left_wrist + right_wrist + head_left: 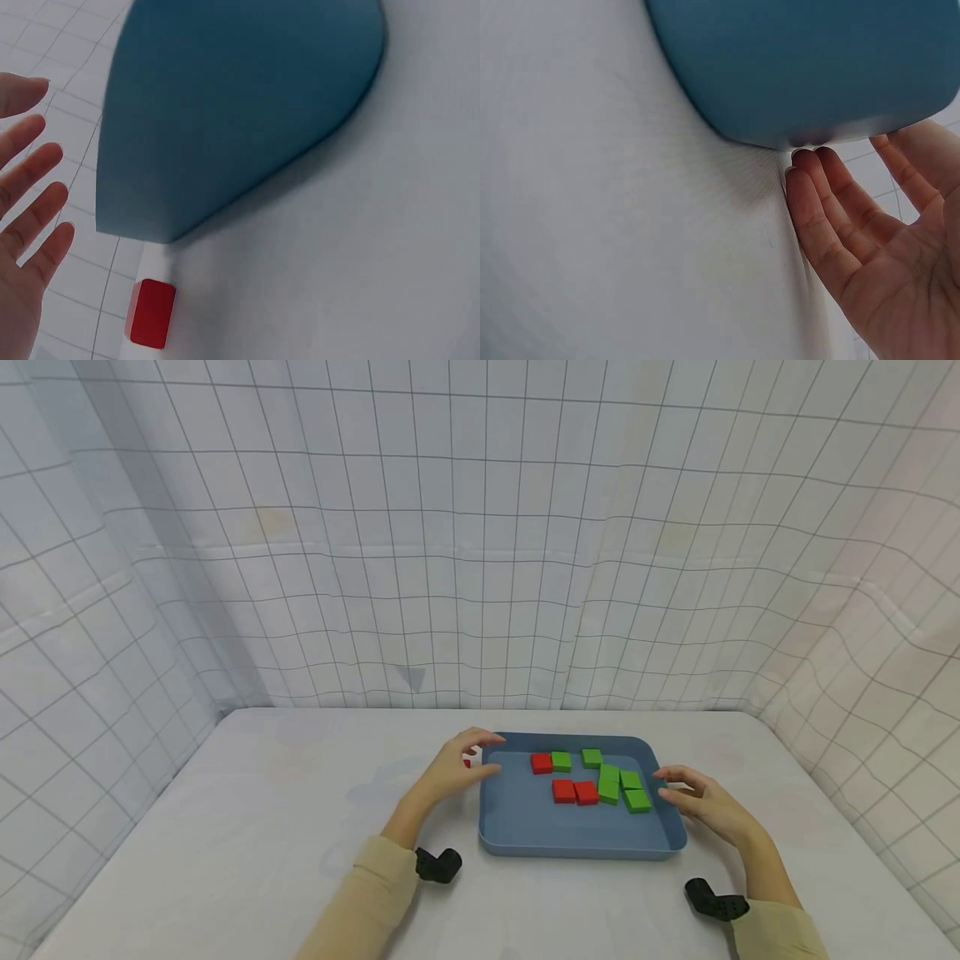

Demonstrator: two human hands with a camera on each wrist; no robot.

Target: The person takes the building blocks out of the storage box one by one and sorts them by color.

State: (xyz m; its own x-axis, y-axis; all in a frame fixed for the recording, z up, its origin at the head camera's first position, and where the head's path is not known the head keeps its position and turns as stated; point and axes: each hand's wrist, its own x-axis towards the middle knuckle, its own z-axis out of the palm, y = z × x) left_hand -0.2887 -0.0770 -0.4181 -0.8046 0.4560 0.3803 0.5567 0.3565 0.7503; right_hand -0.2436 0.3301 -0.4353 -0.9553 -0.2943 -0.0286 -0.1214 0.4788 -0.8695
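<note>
A blue-grey tray (525, 831) lies on the white table, holding three red blocks (563, 791) and several green blocks (637, 801). At its left side is my left hand (448, 770), thumb and fingers spread apart with nothing between them. In the left wrist view those fingers (34, 180) stand apart from the tray wall (240, 112). My right hand (711, 808) is at the tray's right side. Its fingertips (802, 176) come right up to the tray's outer wall (802, 67) in the right wrist view, with the thumb near the rim.
Another red block (152, 313) sits on the table outside the tray, partly hidden behind my left hand in the head view. White gridded curtains (517, 568) surround the table (262, 827) at the back and sides. Each wrist wears a black device (438, 865).
</note>
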